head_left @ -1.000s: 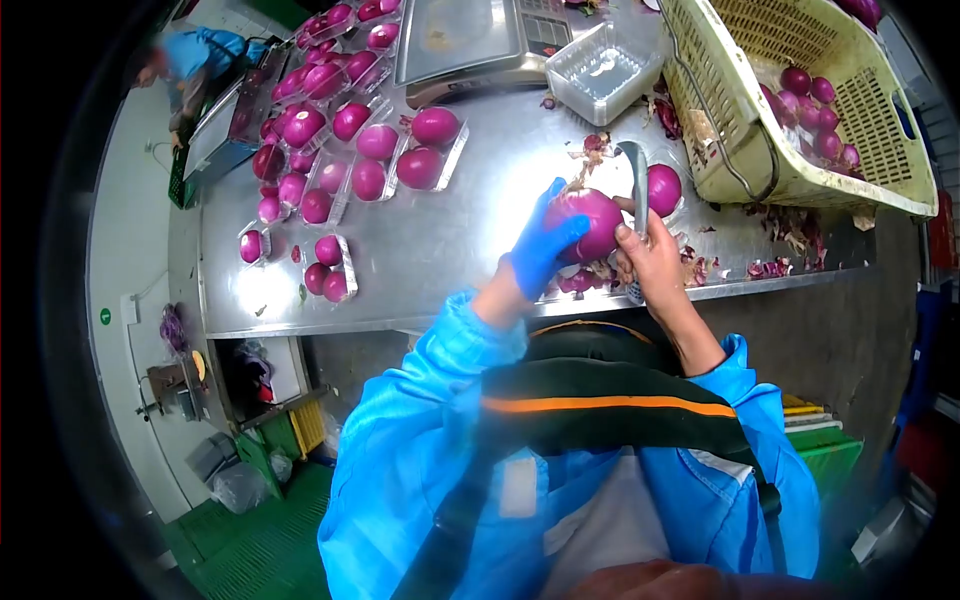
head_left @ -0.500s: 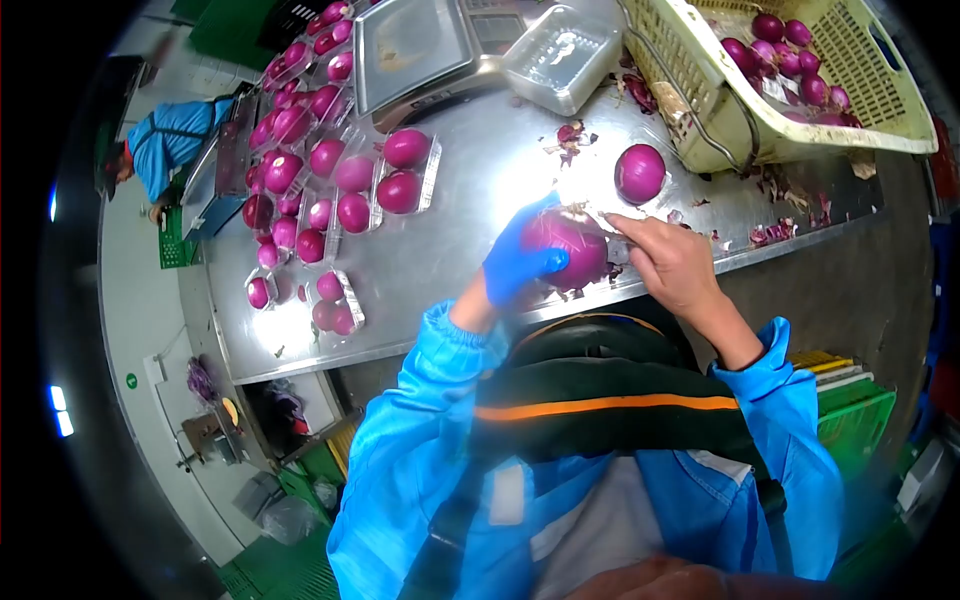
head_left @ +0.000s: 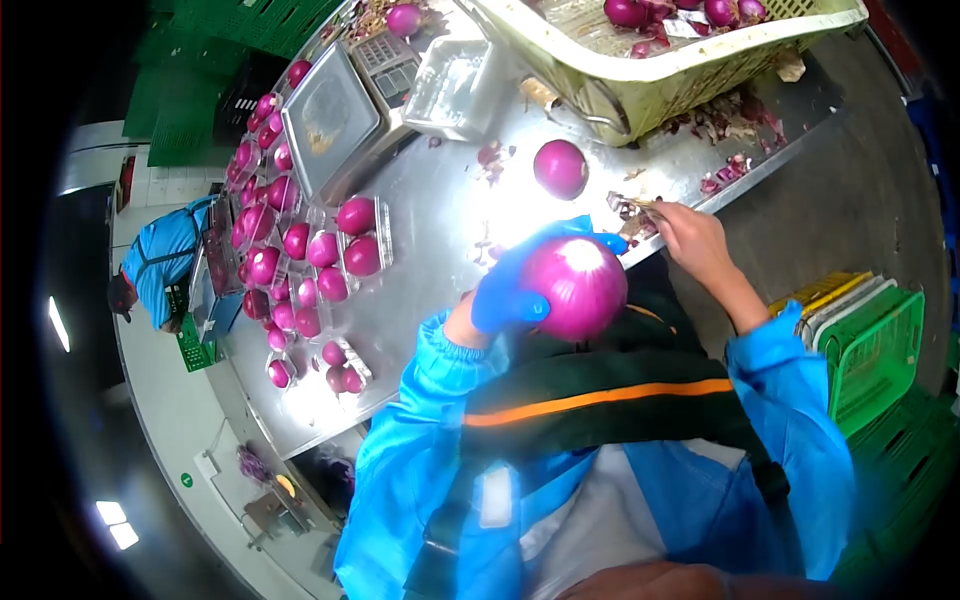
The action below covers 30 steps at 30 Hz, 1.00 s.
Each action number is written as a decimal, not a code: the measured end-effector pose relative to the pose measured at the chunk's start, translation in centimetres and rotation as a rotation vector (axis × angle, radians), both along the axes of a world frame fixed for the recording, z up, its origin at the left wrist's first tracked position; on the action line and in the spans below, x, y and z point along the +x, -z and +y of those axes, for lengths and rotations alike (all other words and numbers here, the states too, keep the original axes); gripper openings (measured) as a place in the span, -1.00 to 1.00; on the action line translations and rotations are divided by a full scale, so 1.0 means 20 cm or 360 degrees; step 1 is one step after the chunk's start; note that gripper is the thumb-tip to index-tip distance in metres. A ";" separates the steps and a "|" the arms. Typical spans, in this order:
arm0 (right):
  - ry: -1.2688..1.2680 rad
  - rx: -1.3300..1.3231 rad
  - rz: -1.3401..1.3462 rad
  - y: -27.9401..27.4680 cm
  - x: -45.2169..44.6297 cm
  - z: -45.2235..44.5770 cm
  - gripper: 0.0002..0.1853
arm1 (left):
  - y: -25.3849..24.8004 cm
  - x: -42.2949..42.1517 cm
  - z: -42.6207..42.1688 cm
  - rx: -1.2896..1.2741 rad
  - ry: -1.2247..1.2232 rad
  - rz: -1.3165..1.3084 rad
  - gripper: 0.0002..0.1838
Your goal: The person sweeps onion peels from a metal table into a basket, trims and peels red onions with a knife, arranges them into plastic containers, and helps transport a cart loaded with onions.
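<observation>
In my blue-gloved left hand (head_left: 535, 280) is a large peeled red onion (head_left: 578, 298), held over the front edge of the table, with a pale patch on its upper side. My bare right hand (head_left: 695, 243) is closed on what looks like a small knife (head_left: 640, 205), partly hidden by the fingers and by skin scraps. It is to the right of the onion and apart from it. Another peeled red onion (head_left: 561, 169) lies on the metal table (head_left: 430, 215) just beyond my left hand.
A cream plastic crate (head_left: 680, 90) with red onions stands at the back right. Onion skins (head_left: 735, 172) litter the table's right edge. A scale (head_left: 335, 120), a clear tray (head_left: 455, 90) and packed onions (head_left: 361, 256) are on the left. A person (head_left: 165, 260) works at far left.
My right hand has moved away from the onion to the right. The left hand has turned the onion and brought it closer to me. The whole view has shifted and tilted.
</observation>
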State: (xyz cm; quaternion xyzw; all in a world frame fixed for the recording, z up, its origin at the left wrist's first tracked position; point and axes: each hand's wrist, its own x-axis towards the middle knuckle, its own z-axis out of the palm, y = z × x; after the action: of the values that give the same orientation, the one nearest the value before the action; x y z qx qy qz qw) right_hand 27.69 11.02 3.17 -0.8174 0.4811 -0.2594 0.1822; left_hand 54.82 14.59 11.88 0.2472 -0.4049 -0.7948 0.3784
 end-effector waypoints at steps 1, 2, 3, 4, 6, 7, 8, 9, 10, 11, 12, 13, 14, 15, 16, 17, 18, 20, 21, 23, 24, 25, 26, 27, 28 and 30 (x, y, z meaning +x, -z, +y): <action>0.0100 0.0001 -0.0136 -0.03 -0.02 0.01 -0.77 | 0.01 -0.02 -0.01 -0.0014 -0.0022 0.0079 -0.08; 0.0224 0.0023 -0.0275 -0.06 -0.04 0.07 -0.76 | 0.02 -0.05 -0.02 0.0167 -0.0140 0.0061 -0.10; 0.0304 0.0064 -0.0340 -0.09 -0.03 0.07 -0.67 | 0.02 -0.08 -0.04 0.0270 -0.0191 0.0018 -0.11; 0.0326 0.0331 -0.0452 -0.12 -0.02 0.08 -0.57 | 0.02 -0.11 -0.08 0.0352 -0.0241 -0.0022 -0.12; 0.0135 0.0713 -0.1020 -0.22 0.02 0.07 -0.41 | 0.07 -0.14 -0.13 0.0683 -0.0143 0.0060 -0.12; 0.0083 0.0735 -0.1046 -0.18 0.02 0.07 -0.26 | 0.08 -0.16 -0.14 0.0861 -0.0102 0.0099 -0.11; 0.0072 0.0945 -0.1243 -0.15 0.00 0.07 -0.30 | 0.08 -0.19 -0.15 0.0718 0.0021 0.0022 -0.11; 0.0083 0.1152 -0.1440 -0.14 -0.02 0.08 -0.34 | 0.07 -0.22 -0.16 0.0570 0.0144 -0.0051 -0.10; 0.0162 0.1526 -0.1777 -0.13 -0.04 0.08 -0.40 | 0.06 -0.26 -0.18 0.0417 0.0264 -0.0117 -0.09; 0.0171 0.1567 -0.1941 -0.12 -0.04 0.08 -0.53 | 0.01 -0.31 -0.16 -0.0062 0.0114 -0.0259 -0.02; 0.0169 0.1655 -0.2020 -0.12 -0.05 0.09 -0.55 | 0.04 -0.34 -0.16 -0.0216 -0.0017 -0.0400 -0.01; 0.0160 0.1748 -0.2098 -0.13 -0.04 0.10 -0.57 | 0.07 -0.36 -0.15 -0.0370 -0.0155 -0.0542 0.00; 0.0147 0.1836 -0.2178 -0.15 -0.02 0.11 -0.58 | 0.08 -0.37 -0.15 -0.0529 -0.0292 -0.0685 0.02; 0.0246 0.1933 -0.2248 -0.16 0.00 0.12 -0.58 | 0.06 -0.38 -0.16 -0.0244 -0.0258 -0.0615 -0.03; 0.0394 0.1877 -0.2240 -0.20 0.01 0.12 -0.60 | 0.07 -0.39 -0.17 -0.0093 -0.0265 -0.0516 -0.04; 0.0413 0.1759 -0.2136 -0.14 -0.01 0.13 -0.62 | 0.08 -0.40 -0.18 0.0063 -0.0276 -0.0416 -0.04; 0.0434 0.1641 -0.2032 -0.08 -0.03 0.13 -0.64 | 0.10 -0.41 -0.19 0.0219 -0.0284 -0.0315 -0.05; 0.0487 0.0801 -0.1321 -0.12 -0.10 0.14 -0.76 | 0.13 -0.41 -0.18 0.0421 -0.0294 -0.0167 -0.08; 0.0571 0.0320 -0.0917 -0.14 -0.14 0.14 -0.75 | 0.15 -0.42 -0.18 0.0466 -0.0299 -0.0119 -0.10; 0.0406 0.0092 -0.0458 -0.19 -0.20 0.18 -0.71 | 0.15 -0.43 -0.17 0.0511 -0.0259 -0.0086 -0.15; 0.0326 -0.0019 -0.0228 -0.22 -0.22 0.20 -0.68 | 0.13 -0.44 -0.16 0.0508 -0.0212 -0.0101 -0.16; 0.0262 -0.0153 -0.0099 -0.24 -0.22 0.20 -0.59 | 0.11 -0.45 -0.16 0.0503 -0.0166 -0.0115 -0.18; 0.0251 -0.0154 -0.0021 -0.25 -0.23 0.20 -0.60 | 0.08 -0.47 -0.16 0.0462 -0.0130 -0.0138 -0.19; 0.0240 -0.0155 0.0056 -0.26 -0.23 0.20 -0.60 | 0.05 -0.49 -0.16 0.0420 -0.0093 -0.0161 -0.21; 0.0229 -0.0157 0.0133 -0.26 -0.23 0.19 -0.60 | 0.04 -0.50 -0.16 0.0376 -0.0055 -0.0184 -0.22; 0.0222 -0.0341 0.0128 -0.26 -0.23 0.16 -0.74 | 0.06 -0.50 -0.13 0.0351 -0.0073 -0.0310 -0.25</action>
State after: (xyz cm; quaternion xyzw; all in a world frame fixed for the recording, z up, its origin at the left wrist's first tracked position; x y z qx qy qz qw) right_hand 23.18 14.13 8.39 -0.8063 0.5133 -0.2885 0.0560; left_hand 44.77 11.91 10.78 0.3723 -0.3442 -0.7979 0.3260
